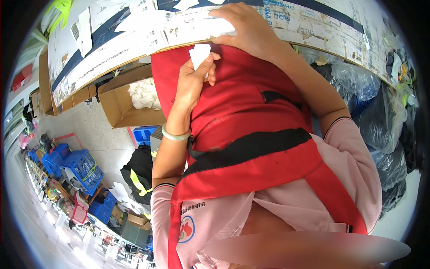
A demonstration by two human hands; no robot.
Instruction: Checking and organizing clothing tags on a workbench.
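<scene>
Pinching a white slip [199,54] between thumb and fingers, the left hand [193,83] points toward twelve o'clock, while the right hand [248,28] lies flat, fingers spread, on the table [112,49] at one o'clock.

A warehouse or packing room: a label-covered bench [313,22] under the hands, an open cardboard box [117,104] of white scraps left of them, blue plastic crates [83,168] farther left, bagged goods [358,85] to the right.

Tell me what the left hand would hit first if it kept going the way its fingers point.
The left hand, pinching a small white paper slip, points up at the table edge; it would probably meet that first, though depth is unclear.
</scene>
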